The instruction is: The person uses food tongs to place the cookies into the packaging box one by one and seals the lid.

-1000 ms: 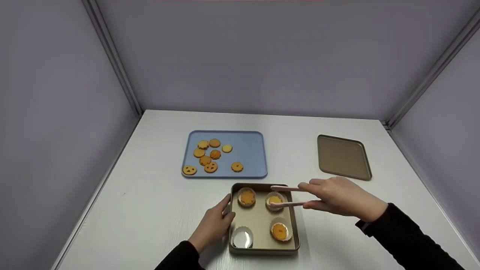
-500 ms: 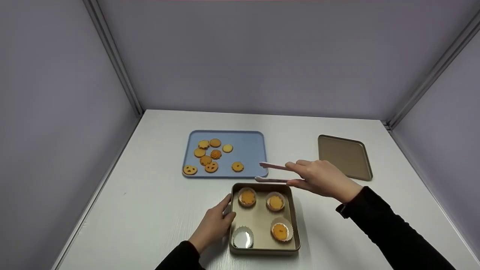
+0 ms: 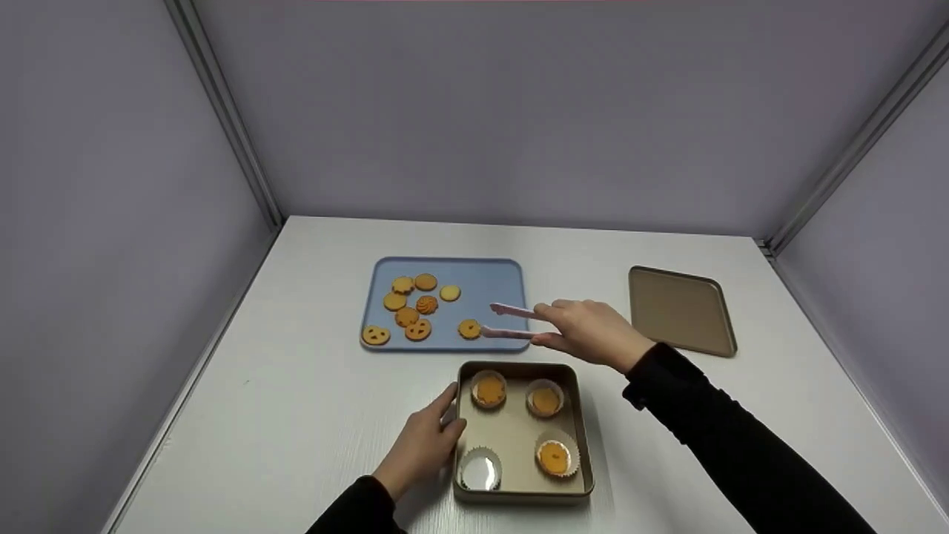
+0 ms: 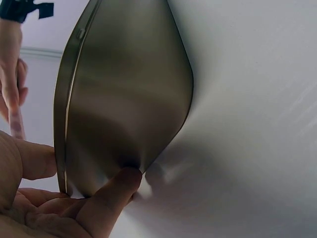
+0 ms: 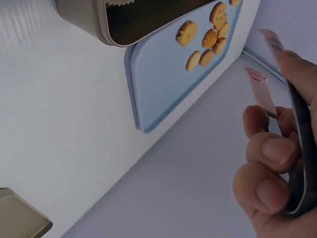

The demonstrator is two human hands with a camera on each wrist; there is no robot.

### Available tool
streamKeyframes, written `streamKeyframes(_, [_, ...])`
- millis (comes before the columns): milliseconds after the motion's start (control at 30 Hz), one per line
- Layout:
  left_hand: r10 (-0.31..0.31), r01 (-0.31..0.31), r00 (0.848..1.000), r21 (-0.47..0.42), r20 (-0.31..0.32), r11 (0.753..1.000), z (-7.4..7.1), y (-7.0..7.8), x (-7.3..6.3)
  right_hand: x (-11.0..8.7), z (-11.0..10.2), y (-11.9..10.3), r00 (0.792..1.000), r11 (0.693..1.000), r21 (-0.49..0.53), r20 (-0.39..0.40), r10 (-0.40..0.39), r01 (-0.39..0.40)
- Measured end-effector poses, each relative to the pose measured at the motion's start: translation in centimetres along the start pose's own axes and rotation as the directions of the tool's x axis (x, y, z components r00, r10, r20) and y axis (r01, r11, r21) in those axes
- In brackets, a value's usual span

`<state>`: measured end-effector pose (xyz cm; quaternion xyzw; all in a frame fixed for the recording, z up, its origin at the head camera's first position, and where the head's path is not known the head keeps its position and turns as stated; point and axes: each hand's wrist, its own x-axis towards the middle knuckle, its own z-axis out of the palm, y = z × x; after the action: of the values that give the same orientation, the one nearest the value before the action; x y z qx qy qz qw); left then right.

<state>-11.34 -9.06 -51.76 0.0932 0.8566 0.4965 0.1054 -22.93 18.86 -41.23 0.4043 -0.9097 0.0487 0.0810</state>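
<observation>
In the head view, my left hand (image 3: 421,449) grips the left side of a rectangular gold tin (image 3: 510,445), thumb at the rim and fingers along the outer wall. Three fluted cups inside the tin hold a cookie each; a fourth cup (image 3: 471,475), front left, has none. My right hand (image 3: 586,331) holds pink tongs (image 3: 508,334), their tips spread apart with nothing between them. The lower tip overlaps the right edge of a round cookie (image 3: 468,329) on the blue tray (image 3: 489,278). The right wrist view shows fingers wrapped about the tongs (image 5: 260,91).
Several more cookies (image 3: 406,317) lie on the left half of the blue tray, behind the tin. A flat gold lid (image 3: 678,308) rests at the right on the white table (image 3: 311,371). Grey panels (image 3: 489,111) enclose the back and sides.
My right hand has carried the spread tongs from over the tin's back-right cup, away and leftward to the blue tray. My left hand and the tin have stayed put.
</observation>
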Motion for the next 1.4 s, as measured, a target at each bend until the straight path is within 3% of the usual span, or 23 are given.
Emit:
streamKeyframes(367, [0.010,-0.010,1.000,0.018,-0.009,1.000,-0.1,-0.2,0.1,2.6,2.4,-0.4,0.996,0.998,-0.050,0.074,0.048,-0.044])
streamKeyframes(833, [0.009,-0.009,1.000,0.000,0.000,1.000,-0.1,-0.1,-0.1,4.1,4.5,-0.5,0.981,0.994,-0.056,0.162,0.105,-0.097])
streamKeyframes(1400, [0.015,-0.015,1.000,-0.005,-0.005,1.000,0.0,0.0,-0.1,5.6,5.3,-1.3,0.968,0.989,-0.093,0.213,0.133,-0.115])
